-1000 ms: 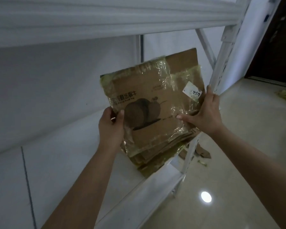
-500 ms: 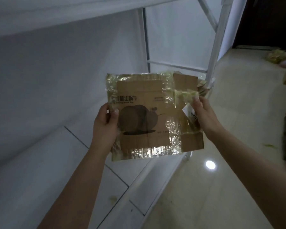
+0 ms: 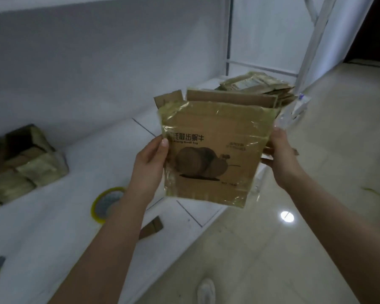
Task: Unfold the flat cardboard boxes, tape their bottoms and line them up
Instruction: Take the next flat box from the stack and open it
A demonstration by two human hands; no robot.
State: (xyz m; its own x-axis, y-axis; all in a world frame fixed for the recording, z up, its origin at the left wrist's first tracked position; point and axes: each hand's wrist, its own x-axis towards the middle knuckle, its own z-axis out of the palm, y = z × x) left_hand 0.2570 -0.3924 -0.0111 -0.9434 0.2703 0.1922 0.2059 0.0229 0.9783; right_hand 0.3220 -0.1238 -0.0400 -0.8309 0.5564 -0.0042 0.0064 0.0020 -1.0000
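White shelving (image 3: 53, 216) is seen below, with a tape roll (image 3: 106, 204) and assembled boxes (image 3: 20, 165) lying on it. Above its edge, a flat cardboard box (image 3: 213, 154) is held upright, pinched by the left hand (image 3: 150, 163) and gripped by the right hand (image 3: 282, 156).

White shelf (image 3: 53, 216) against pale wall (image 3: 75, 73); glossy beige floor (image 3: 316, 150), light reflection (image 3: 287, 216).
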